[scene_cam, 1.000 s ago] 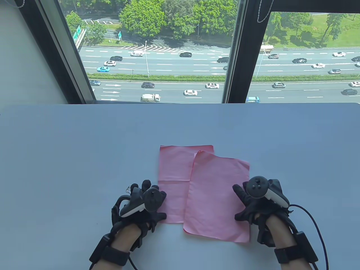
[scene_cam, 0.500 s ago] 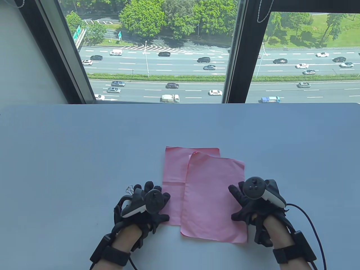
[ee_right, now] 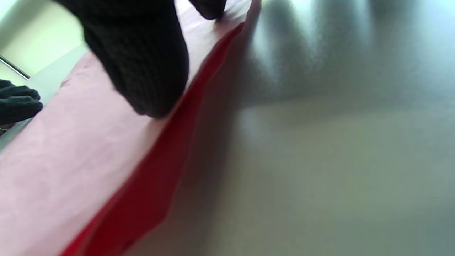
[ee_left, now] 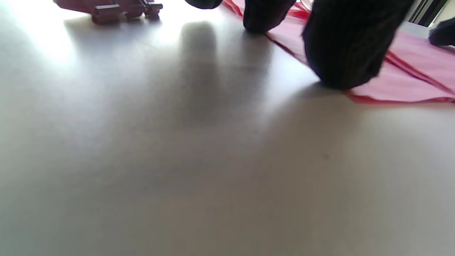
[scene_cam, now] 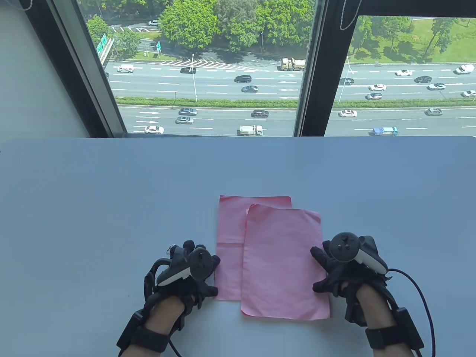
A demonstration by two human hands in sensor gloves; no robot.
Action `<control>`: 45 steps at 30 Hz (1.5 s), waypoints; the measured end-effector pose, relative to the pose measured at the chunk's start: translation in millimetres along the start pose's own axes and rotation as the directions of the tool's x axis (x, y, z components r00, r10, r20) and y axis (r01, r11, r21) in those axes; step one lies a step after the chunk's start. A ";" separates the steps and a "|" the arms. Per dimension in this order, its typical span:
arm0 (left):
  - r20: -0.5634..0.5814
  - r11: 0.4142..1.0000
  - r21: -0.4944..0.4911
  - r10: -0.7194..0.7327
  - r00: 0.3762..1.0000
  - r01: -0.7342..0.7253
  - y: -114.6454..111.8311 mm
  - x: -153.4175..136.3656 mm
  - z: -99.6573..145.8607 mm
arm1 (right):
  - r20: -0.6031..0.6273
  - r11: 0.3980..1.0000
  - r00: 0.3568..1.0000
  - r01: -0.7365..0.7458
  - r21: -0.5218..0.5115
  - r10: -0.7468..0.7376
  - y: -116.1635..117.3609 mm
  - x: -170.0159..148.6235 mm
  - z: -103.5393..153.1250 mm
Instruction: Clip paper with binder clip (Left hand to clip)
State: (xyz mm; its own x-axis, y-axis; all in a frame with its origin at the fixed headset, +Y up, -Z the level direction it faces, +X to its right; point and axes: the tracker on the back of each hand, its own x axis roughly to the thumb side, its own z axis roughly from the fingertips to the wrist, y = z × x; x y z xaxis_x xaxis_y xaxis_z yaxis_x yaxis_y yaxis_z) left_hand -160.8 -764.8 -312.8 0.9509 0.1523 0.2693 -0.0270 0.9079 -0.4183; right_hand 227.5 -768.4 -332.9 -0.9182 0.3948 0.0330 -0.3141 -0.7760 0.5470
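Two pink sheets (scene_cam: 284, 260) overlap on the grey table (scene_cam: 111, 193) — window (scene_cam: 208, 67) beyond.

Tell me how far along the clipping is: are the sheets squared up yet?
Done: nothing. The top sheet lies offset and skewed over the bottom sheet, so they are not squared. In hand: the left hand touches the bottom sheet's left edge, and the right hand rests on the top sheet's right edge. Left: the clip lies on the table by the left fingers, ungripped; aligning and clipping remain.
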 end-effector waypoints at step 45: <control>0.055 0.999 0.045 0.008 0.998 -0.011 -0.3 13.4 -1.7 | 0.066 0.998 0.997 -0.041 -0.047 0.044 9.9 17.5 -7.5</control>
State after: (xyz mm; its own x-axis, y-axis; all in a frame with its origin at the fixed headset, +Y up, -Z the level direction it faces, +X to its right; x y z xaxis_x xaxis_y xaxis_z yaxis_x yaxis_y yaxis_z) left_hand -147.5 -763.7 -310.5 0.9322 0.1812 0.3134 -0.0509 0.9228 -0.3819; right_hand 206.6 -772.8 -333.2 -0.9129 0.3925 0.1123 -0.2875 -0.8135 0.5055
